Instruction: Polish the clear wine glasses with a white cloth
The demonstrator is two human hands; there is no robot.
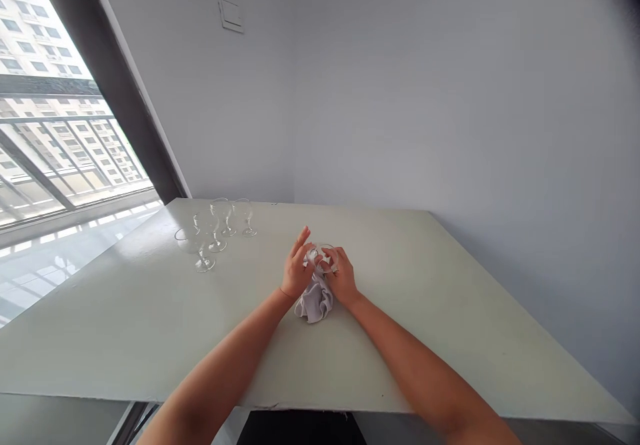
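Observation:
A clear stemmed glass (329, 250) is between my two hands above the middle of the table, its round rim toward me. My right hand (343, 275) is closed round the glass from the right. From the left, my left hand (299, 266) pinches a pale, crumpled cloth (315, 302) against the glass, with one finger sticking up. The cloth's loose end hangs below both hands, toward the tabletop. Part of the glass, including its stem, is hidden by fingers and cloth.
Several clear stemmed glasses (204, 263) stand upright in a group on the table's far left. The pale table (425, 351) meets grey walls at the back and right. A light switch (231, 15) is on the wall, and a window with a railing is at the left.

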